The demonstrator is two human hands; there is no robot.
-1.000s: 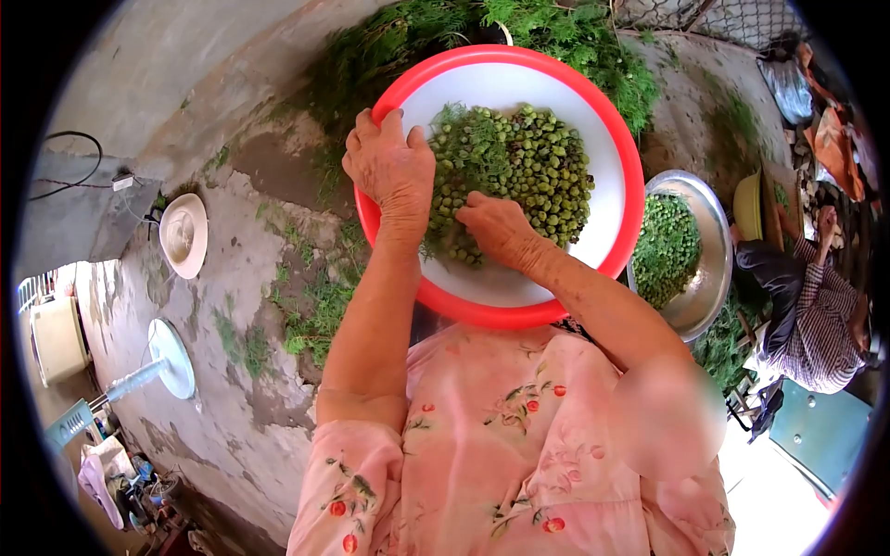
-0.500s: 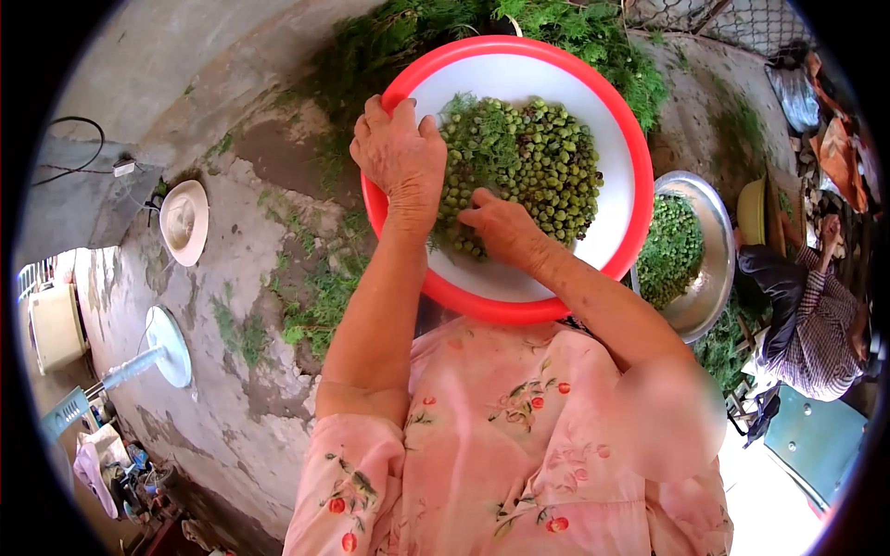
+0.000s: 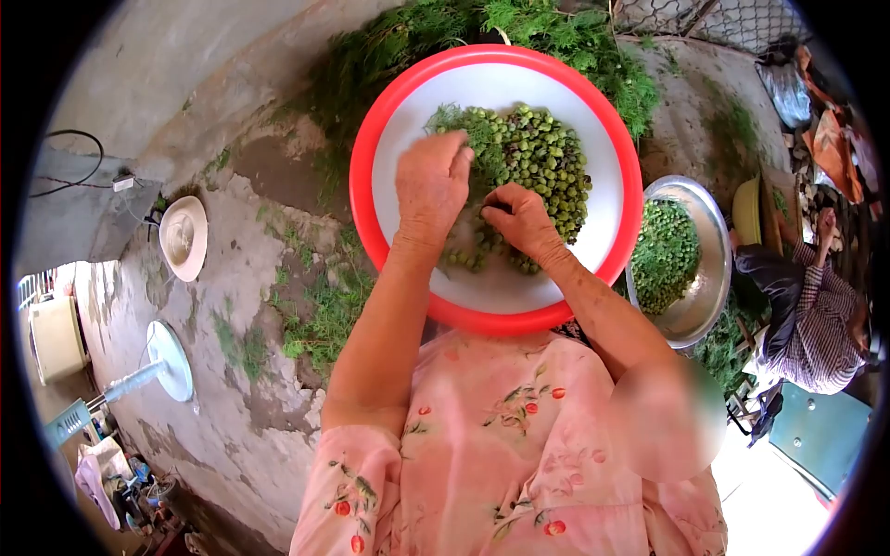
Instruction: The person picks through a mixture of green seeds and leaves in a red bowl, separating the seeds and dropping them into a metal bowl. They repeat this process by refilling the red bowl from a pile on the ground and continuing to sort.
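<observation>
A white basin with a red rim (image 3: 367,157) holds a heap of small round green fruits or seed cones (image 3: 547,162). Feathery green sprigs (image 3: 482,139) lie at the heap's left side. My left hand (image 3: 433,181) hangs over the basin beside these sprigs, its fingers bent together and slightly blurred; what they hold, if anything, I cannot make out. Lower in the basin, over the heap's near edge, my right hand (image 3: 524,221) has thumb and fingers pinched together. Whatever is between its fingertips is too small to name.
At the right stands a metal bowl (image 3: 714,250) of green pieces. Cut leafy branches (image 3: 593,46) lie behind the basin. Another person (image 3: 816,324) sits at the far right near a yellow container (image 3: 747,211). A hat (image 3: 184,238) and a pale blue fan (image 3: 170,360) are at the left.
My left hand has left the basin's rim and moved right and down, over the sprigs. My right hand has shifted slightly right, its fingers now pinched. The basin appears slightly lower and further left.
</observation>
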